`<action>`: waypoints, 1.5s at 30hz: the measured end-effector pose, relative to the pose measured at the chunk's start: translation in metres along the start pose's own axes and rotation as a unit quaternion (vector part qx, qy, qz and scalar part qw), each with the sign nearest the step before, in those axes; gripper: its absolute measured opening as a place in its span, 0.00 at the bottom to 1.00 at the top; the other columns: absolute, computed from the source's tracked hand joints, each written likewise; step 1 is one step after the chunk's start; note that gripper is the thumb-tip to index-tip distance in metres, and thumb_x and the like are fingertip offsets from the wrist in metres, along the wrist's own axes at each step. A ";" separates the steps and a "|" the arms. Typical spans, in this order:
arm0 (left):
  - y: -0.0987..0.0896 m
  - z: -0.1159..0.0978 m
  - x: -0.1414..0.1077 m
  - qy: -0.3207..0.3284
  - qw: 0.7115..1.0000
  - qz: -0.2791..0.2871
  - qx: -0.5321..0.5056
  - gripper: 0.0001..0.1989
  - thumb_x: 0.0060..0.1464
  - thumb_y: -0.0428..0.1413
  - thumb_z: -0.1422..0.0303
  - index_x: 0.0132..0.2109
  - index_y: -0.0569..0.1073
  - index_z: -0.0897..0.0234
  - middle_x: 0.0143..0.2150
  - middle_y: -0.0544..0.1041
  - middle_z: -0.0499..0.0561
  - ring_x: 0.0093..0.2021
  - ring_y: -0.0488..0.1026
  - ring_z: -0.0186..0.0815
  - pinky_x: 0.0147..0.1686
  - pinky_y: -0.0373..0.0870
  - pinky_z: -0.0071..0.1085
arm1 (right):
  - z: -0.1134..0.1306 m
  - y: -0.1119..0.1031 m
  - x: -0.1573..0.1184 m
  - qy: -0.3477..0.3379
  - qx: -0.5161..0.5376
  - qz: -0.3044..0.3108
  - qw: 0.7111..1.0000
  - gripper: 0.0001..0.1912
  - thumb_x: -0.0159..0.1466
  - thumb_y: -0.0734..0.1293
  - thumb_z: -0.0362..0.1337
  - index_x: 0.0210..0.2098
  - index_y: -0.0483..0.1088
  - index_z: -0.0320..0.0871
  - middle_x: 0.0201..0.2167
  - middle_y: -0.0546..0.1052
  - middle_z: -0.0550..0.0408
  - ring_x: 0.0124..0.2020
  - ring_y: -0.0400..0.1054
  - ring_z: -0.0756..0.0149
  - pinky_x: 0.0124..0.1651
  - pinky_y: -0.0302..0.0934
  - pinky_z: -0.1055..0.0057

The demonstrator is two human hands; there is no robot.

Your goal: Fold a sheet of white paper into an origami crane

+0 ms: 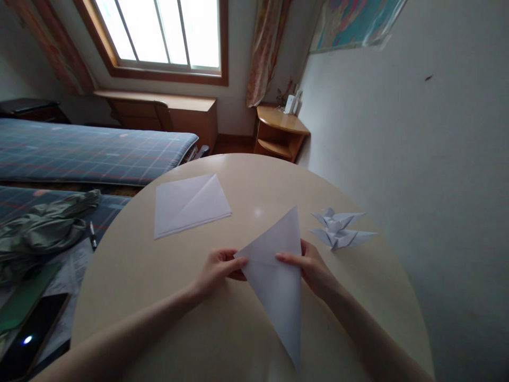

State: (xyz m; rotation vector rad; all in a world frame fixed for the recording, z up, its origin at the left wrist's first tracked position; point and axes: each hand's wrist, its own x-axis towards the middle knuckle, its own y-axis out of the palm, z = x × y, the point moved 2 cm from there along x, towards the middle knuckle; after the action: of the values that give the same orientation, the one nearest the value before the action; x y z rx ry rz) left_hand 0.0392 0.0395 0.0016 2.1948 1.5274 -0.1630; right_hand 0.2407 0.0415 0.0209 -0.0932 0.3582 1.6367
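Observation:
A white sheet of paper folded into a triangle [274, 286] is held up over the round table [131, 297]. My left hand [222, 268] pinches its left corner between thumb and fingers. On the long right edge, my right hand [314, 265] grips it with the thumb on the front and the fingers behind. One point of the triangle faces away from me and another hangs toward me. Two white origami cranes [338, 231] stand close together, beyond my right hand. A stack of white square paper [193, 204] with a diagonal crease lies at the far left of the table.
Left of the table, a plaid mattress [79, 151] and a second bed carry crumpled grey-green cloth [40, 228], a pen [93, 236] and a dark phone [35, 334] with its light on. A white wall [437, 185] runs along the right. A corner shelf [284, 122] stands beyond.

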 end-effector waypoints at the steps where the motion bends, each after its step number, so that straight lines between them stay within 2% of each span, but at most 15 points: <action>1: -0.001 -0.001 0.000 -0.005 1.000 -0.005 0.010 0.21 0.35 0.65 0.56 0.31 0.76 0.71 0.27 0.78 0.52 0.26 0.75 0.35 0.28 0.72 0.28 | -0.001 0.001 -0.001 0.002 -0.001 0.009 1.000 0.22 0.42 0.75 0.38 0.36 0.71 0.39 0.33 0.78 0.50 0.32 0.70 0.59 0.35 0.63 0.67; 4: -0.002 -0.003 -0.001 -0.004 0.999 -0.017 0.049 0.21 0.36 0.64 0.55 0.30 0.76 0.71 0.24 0.76 0.50 0.22 0.71 0.31 0.22 0.65 0.24 | -0.004 0.005 -0.003 0.007 -0.012 0.040 0.999 0.23 0.42 0.75 0.37 0.37 0.71 0.39 0.33 0.78 0.51 0.33 0.70 0.60 0.36 0.63 0.67; 9: 0.001 -0.003 -0.004 0.011 0.994 -0.007 0.107 0.19 0.38 0.63 0.56 0.26 0.73 0.71 0.21 0.71 0.47 0.21 0.64 0.26 0.20 0.55 0.21 | -0.004 0.009 -0.004 0.032 0.003 0.061 0.998 0.23 0.44 0.74 0.38 0.38 0.70 0.39 0.35 0.77 0.50 0.35 0.70 0.60 0.37 0.63 0.67; 13: 0.007 0.000 -0.009 0.019 0.987 0.025 0.158 0.18 0.40 0.61 0.56 0.25 0.70 0.70 0.20 0.66 0.44 0.20 0.59 0.25 0.19 0.50 0.22 | 0.004 0.006 -0.001 0.034 0.041 0.028 0.998 0.22 0.46 0.73 0.41 0.39 0.69 0.41 0.33 0.76 0.53 0.34 0.69 0.62 0.36 0.62 0.69; 17: 0.013 0.003 -0.016 0.035 0.980 0.053 0.191 0.18 0.42 0.59 0.57 0.23 0.67 0.69 0.18 0.61 0.42 0.20 0.55 0.24 0.19 0.48 0.22 | 0.008 -0.004 0.003 0.050 0.034 -0.029 0.998 0.20 0.41 0.75 0.40 0.32 0.71 0.40 0.24 0.73 0.58 0.24 0.65 0.70 0.27 0.57 0.75; 21: 0.013 0.001 -0.019 0.042 0.974 0.071 0.211 0.16 0.43 0.59 0.59 0.22 0.64 0.68 0.18 0.59 0.41 0.20 0.54 0.24 0.19 0.47 0.22 | 0.008 -0.012 0.006 0.063 0.030 -0.039 0.997 0.20 0.38 0.77 0.37 0.30 0.72 0.39 0.23 0.73 0.58 0.24 0.64 0.71 0.26 0.56 0.76; 28: 0.010 -0.005 -0.016 -0.049 0.958 0.154 0.238 0.17 0.39 0.60 0.59 0.21 0.64 0.67 0.18 0.59 0.42 0.20 0.54 0.25 0.18 0.46 0.23 | 0.007 -0.006 0.002 0.080 0.006 -0.011 0.997 0.23 0.37 0.77 0.38 0.32 0.73 0.39 0.25 0.74 0.56 0.25 0.66 0.69 0.29 0.59 0.74; 32: 0.012 0.000 -0.015 -0.023 0.963 0.108 0.244 0.22 0.44 0.57 0.53 0.19 0.62 0.66 0.17 0.55 0.41 0.19 0.51 0.24 0.17 0.43 0.24 | 0.003 0.003 -0.002 0.079 0.007 0.014 0.997 0.23 0.39 0.76 0.39 0.35 0.73 0.39 0.26 0.75 0.57 0.27 0.67 0.70 0.30 0.60 0.74; 37: 0.014 0.007 -0.015 -0.008 0.975 0.071 0.212 0.20 0.42 0.59 0.53 0.22 0.69 0.68 0.18 0.61 0.43 0.19 0.55 0.25 0.18 0.47 0.23 | -0.001 0.009 -0.005 0.079 0.005 0.042 0.996 0.24 0.41 0.76 0.40 0.36 0.72 0.39 0.28 0.75 0.57 0.27 0.67 0.70 0.31 0.60 0.74; 39: 0.014 0.007 -0.014 -0.009 0.978 0.072 0.198 0.20 0.41 0.59 0.53 0.23 0.71 0.69 0.18 0.63 0.43 0.19 0.56 0.25 0.18 0.48 0.23 | -0.003 0.010 -0.003 0.066 0.011 0.042 0.997 0.25 0.43 0.75 0.42 0.38 0.70 0.40 0.26 0.74 0.57 0.26 0.67 0.70 0.30 0.60 0.74; 42: 0.012 0.005 -0.013 -0.020 0.985 0.059 0.160 0.20 0.39 0.60 0.53 0.25 0.73 0.70 0.19 0.66 0.44 0.19 0.58 0.25 0.18 0.49 0.23 | -0.005 0.009 0.001 0.011 0.015 0.026 0.999 0.24 0.54 0.67 0.50 0.44 0.66 0.42 0.29 0.73 0.55 0.27 0.68 0.68 0.31 0.62 0.71; 45: 0.009 0.002 -0.011 -0.042 0.993 0.031 0.101 0.21 0.37 0.62 0.52 0.27 0.74 0.70 0.20 0.69 0.46 0.18 0.61 0.26 0.18 0.51 0.22 | -0.003 0.003 0.004 -0.139 -0.086 -0.021 0.986 0.20 0.61 0.60 0.46 0.50 0.60 0.45 0.44 0.70 0.47 0.40 0.68 0.61 0.40 0.63 0.63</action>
State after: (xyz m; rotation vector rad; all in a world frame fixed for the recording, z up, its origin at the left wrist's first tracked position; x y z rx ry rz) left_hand 0.0437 0.0265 0.0061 2.3546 1.4508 -0.4025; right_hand 0.2365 0.0439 0.0171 -0.0017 0.0019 1.6104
